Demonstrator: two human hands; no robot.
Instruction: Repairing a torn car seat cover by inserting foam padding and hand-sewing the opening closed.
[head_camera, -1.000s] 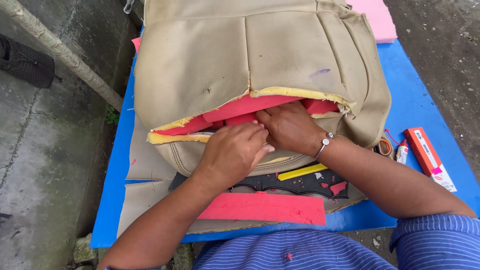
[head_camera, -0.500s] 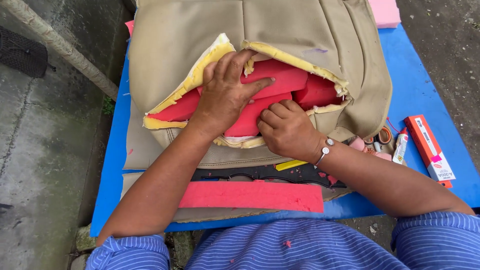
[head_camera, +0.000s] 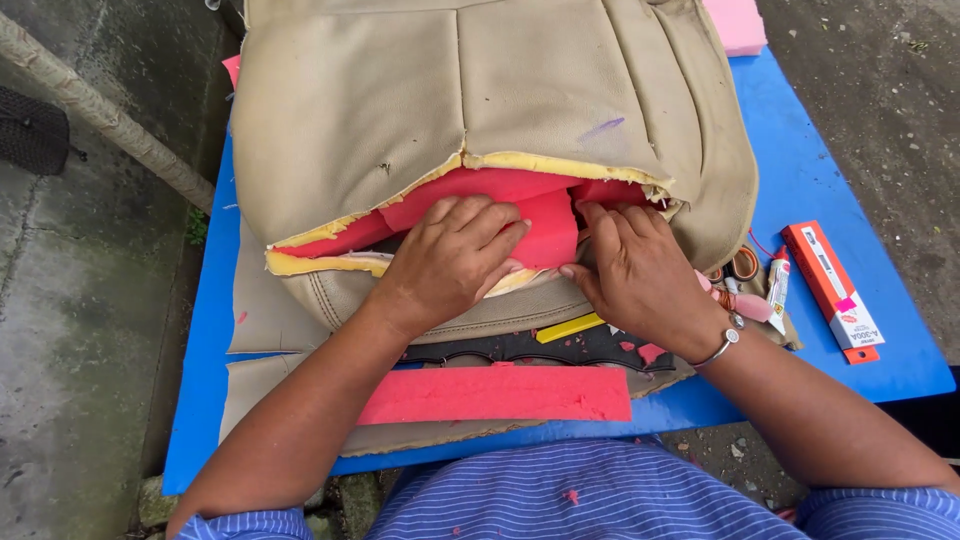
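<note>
Both hands in the split of the tan seat cover (head_camera: 480, 110), up on the blue bench (head_camera: 830, 170). Left hand (head_camera: 450, 262) flat on the red foam insert (head_camera: 520, 205), fingers spread, no grip on anything. Right hand (head_camera: 635, 270) w/ fingertips tucked under the torn yellow foam edge (head_camera: 560, 165), loose, nothing clenched. Best approach, I'd say: press evenly, work the foam in bit by bit, don't tear that edge. Vs half a sec ago: hands swapped spots, left lower, right up at the flap.

Beige seat cover (head_camera: 480, 110), red foam (head_camera: 500, 200), blue table (head_camera: 800, 170).
</note>
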